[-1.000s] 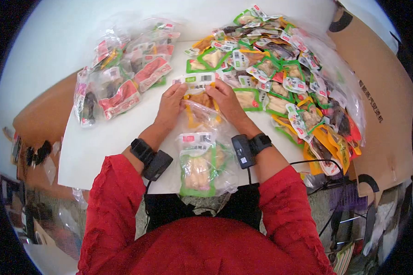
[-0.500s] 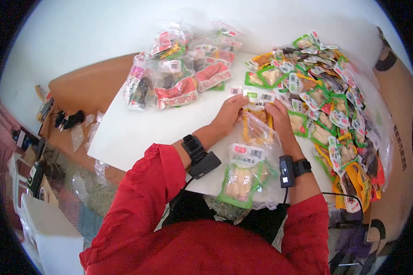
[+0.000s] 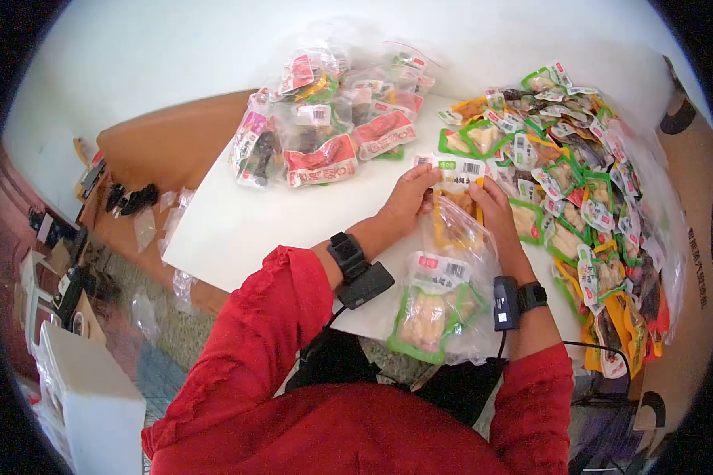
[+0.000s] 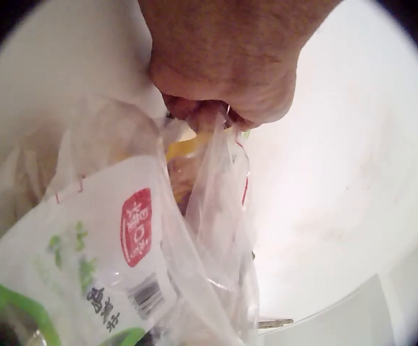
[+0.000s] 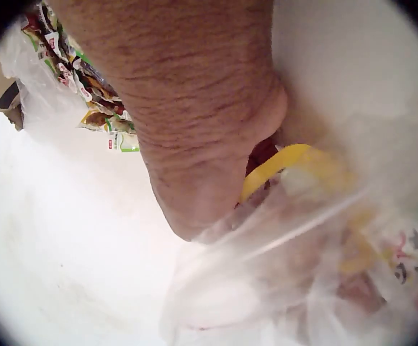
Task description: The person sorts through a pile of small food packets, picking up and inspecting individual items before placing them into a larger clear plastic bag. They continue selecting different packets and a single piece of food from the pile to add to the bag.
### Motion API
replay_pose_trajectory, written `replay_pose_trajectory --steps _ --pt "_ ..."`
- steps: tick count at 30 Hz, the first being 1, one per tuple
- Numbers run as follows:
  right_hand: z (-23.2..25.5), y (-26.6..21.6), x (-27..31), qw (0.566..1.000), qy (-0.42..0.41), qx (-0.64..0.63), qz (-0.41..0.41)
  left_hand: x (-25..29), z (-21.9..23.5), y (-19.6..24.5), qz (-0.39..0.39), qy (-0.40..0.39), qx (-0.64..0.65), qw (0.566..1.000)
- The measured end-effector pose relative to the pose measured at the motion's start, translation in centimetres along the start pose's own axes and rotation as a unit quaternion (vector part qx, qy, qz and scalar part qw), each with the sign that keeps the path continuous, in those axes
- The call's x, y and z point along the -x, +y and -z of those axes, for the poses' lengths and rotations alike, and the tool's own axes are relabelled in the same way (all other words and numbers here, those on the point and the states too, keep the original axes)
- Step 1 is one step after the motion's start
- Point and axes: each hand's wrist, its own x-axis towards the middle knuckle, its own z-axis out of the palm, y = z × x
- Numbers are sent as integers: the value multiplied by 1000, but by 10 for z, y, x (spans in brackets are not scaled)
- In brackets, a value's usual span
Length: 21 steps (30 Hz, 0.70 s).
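Note:
In the head view, my left hand (image 3: 408, 199) and right hand (image 3: 497, 212) pinch opposite sides of a yellow-edged food packet (image 3: 458, 178) by its white top. Its lower part is down inside the mouth of a clear plastic bag (image 3: 489, 249). Lower in that bag lies a green-edged food packet (image 3: 424, 315) with pale pieces behind its window, near the table's front edge. The left wrist view shows the bag's film bunched under the left fingers, beside a white label (image 4: 115, 245). In the right wrist view, the packet's yellow edge (image 5: 288, 164) runs from beneath the right hand.
A large heap of loose food packets (image 3: 562, 170) covers the right of the white table (image 3: 214, 229). Several filled clear bags (image 3: 321, 158) stand at the back left. A cardboard box (image 3: 693, 293) is at the right, and a black cable (image 3: 598, 345) runs by the right forearm.
The head view has swung left, so the table and hands appear further right and slightly lower. Both hands keep their hold on the yellow-edged packet at the bag's mouth.

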Motion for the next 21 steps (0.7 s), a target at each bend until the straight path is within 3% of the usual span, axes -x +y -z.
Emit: replay_pose_trajectory --steps 11,21 --pt "-7 -5 1 996 11 -87 12 2 -1 2 -1 -11 8 1000" --pt "-6 -11 4 988 30 -148 -30 3 -1 3 7 -41 14 999"
